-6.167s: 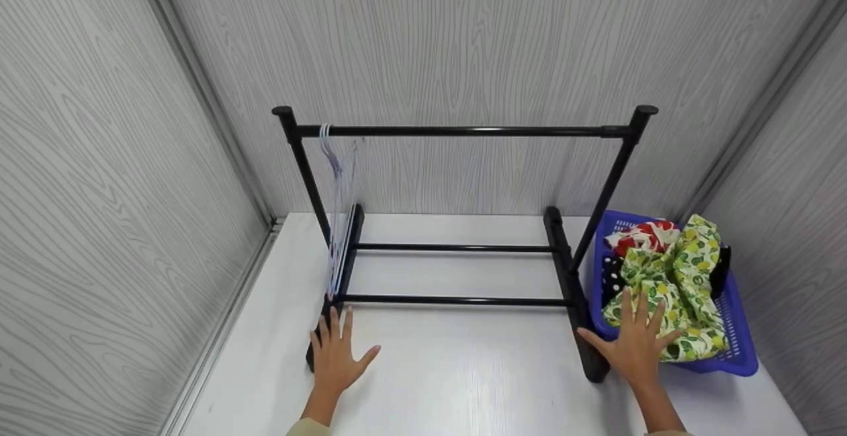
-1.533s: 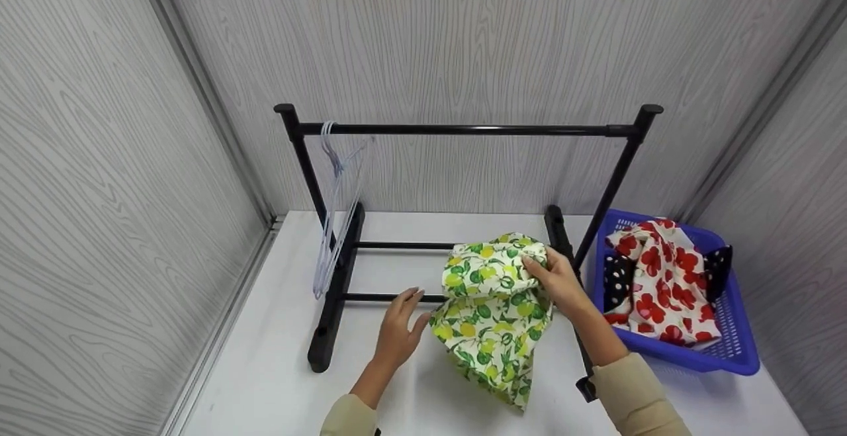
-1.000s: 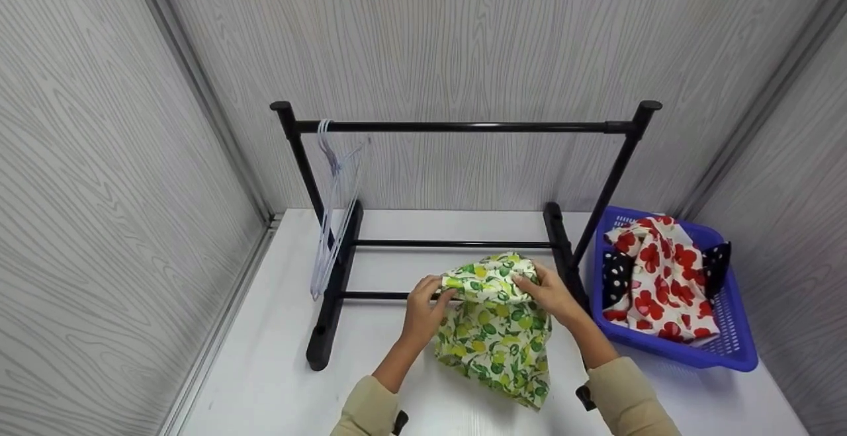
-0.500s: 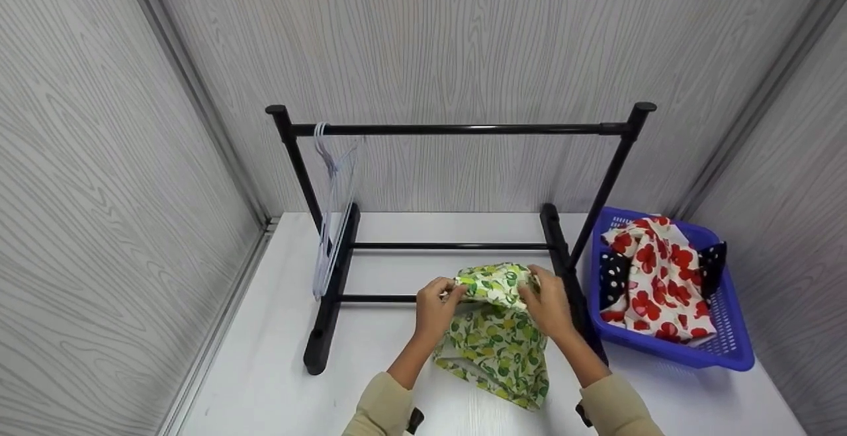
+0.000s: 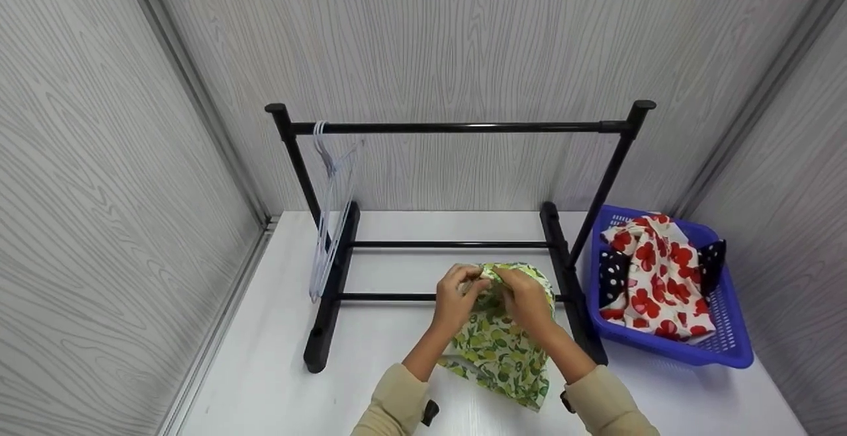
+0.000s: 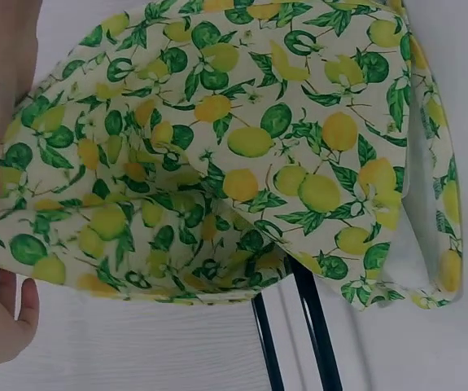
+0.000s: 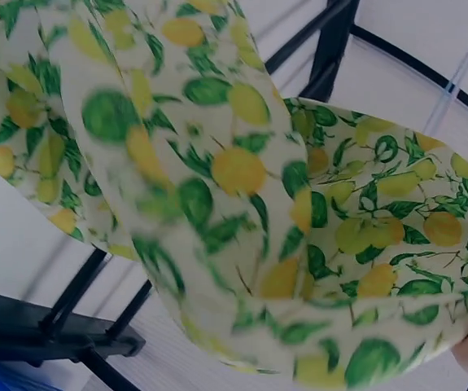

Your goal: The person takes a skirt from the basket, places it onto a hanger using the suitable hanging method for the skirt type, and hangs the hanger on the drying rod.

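A lemon-print garment (image 5: 499, 350) hangs from both hands over the table, in front of the rack's lower bars; its exact kind is unclear. My left hand (image 5: 455, 298) pinches its upper edge between thumb and fingers. Close beside it, my right hand (image 5: 528, 300) grips the same edge, with cloth bunched between the two hands. The left wrist view shows broad folds of the lemon-print garment (image 6: 242, 147), with fingers at the left border. In the right wrist view, the cloth (image 7: 234, 171) fills most of the picture and hides much of the hands.
Behind the hands stands a black clothes rack (image 5: 463, 128), with several thin hangers (image 5: 331, 224) at the left end of its top bar. A blue basket (image 5: 734, 340) on the right holds a red-flowered garment (image 5: 662, 290) and black polka-dot cloth (image 5: 613, 280). Walls enclose the white table.
The lemon-print garment has left the basket, uncovering the red-flowered one. My left hand went from spread to pinching its edge. Over the last second, both hands drew together, gathering the edge.
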`<action>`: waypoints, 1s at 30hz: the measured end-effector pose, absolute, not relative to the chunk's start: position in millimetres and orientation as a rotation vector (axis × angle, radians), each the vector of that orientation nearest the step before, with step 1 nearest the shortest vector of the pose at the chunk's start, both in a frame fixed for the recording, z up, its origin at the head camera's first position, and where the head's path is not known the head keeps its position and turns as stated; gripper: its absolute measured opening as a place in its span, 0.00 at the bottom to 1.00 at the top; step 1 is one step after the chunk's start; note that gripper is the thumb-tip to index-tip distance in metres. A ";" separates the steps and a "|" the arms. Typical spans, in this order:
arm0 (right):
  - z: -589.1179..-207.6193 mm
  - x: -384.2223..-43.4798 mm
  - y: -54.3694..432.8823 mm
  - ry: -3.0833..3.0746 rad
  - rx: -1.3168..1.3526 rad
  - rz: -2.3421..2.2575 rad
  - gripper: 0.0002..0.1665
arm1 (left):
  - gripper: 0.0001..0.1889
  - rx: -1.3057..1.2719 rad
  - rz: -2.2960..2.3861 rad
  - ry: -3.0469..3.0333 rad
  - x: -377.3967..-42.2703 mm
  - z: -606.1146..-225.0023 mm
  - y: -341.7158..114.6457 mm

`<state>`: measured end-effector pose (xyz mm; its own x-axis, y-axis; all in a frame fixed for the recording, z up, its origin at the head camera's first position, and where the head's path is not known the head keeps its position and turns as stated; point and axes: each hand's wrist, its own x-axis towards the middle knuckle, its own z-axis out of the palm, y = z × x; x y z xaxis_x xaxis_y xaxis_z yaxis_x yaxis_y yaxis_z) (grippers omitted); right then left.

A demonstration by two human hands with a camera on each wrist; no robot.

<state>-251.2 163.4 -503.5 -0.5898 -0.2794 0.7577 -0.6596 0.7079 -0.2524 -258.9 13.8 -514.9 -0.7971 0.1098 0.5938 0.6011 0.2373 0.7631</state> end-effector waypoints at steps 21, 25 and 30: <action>-419.7 -247.6 169.4 -2.020 0.873 1.115 0.14 | 0.08 -0.527 -1.389 -2.381 -276.2 -563.5 -1.8; -407.7 -243.5 173.0 -1.969 0.888 1.207 0.13 | 0.08 -0.475 -1.347 -2.436 -277.9 -571.6 -12.6; -395.6 -240.1 186.8 -1.942 0.834 1.229 0.14 | 0.03 -0.404 -1.111 -2.473 -282.1 -580.2 -35.4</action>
